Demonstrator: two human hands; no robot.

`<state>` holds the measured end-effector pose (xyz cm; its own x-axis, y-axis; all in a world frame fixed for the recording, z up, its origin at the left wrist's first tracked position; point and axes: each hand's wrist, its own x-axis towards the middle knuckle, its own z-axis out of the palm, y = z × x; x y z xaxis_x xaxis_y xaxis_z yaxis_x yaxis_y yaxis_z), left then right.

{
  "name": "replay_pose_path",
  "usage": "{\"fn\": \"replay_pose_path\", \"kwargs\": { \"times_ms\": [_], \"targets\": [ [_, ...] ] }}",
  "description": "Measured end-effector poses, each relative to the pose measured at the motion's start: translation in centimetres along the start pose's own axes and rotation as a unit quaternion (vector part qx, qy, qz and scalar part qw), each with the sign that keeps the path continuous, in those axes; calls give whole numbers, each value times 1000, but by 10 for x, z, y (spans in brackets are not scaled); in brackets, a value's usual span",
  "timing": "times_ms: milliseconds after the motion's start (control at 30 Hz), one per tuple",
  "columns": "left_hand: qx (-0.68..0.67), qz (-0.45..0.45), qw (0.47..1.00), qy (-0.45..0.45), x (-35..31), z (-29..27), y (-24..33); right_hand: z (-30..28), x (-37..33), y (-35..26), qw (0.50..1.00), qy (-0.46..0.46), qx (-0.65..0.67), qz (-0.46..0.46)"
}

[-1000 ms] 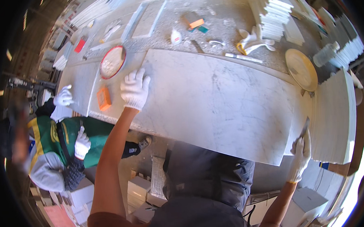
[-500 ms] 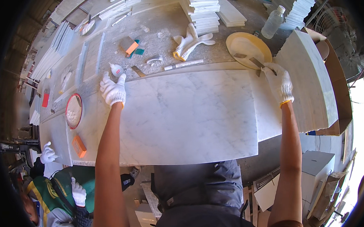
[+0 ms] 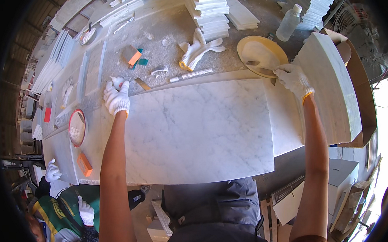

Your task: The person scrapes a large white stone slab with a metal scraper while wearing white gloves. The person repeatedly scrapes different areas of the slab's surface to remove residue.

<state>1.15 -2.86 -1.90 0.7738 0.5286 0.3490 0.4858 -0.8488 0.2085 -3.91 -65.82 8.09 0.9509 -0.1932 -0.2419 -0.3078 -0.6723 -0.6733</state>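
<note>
Head view: right hand [image 3: 293, 78] gripping scraper [image 3: 266, 71] at yellow dish [image 3: 280, 52], white paste [image 3: 257, 51] inside; left hand [image 3: 117, 98] curled round bottle [image 3: 117, 81].

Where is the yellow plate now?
In the head view, the yellow plate lies at upper right, beyond the marble slab, between the loose glove and the right hand.

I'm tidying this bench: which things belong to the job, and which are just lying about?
Job in hand, seemingly:
small white bottle, in the left hand
flat blade, in the right hand
yellow dish by the blade
marble slab

Apparently just lying about:
loose white glove
marker
clear bottle
orange block, lower left
</note>
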Motion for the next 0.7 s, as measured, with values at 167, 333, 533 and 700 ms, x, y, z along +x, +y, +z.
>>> {"fn": "replay_pose_path", "kwargs": {
  "times_ms": [167,333,533,700],
  "targets": [
    [-16,-33,998,-43,5,-4,6,5,6,5,997,-13,65,30],
    [-23,-42,998,-35,10,-1,7,7,5,-2,999,3,35,14],
    [-58,-80,993,-66,13,2,7,9,5,-10,997,-9,77,15],
    [-123,-75,988,-63,13,10,1,6,12,7,985,-31,165,38]
  ]
}}
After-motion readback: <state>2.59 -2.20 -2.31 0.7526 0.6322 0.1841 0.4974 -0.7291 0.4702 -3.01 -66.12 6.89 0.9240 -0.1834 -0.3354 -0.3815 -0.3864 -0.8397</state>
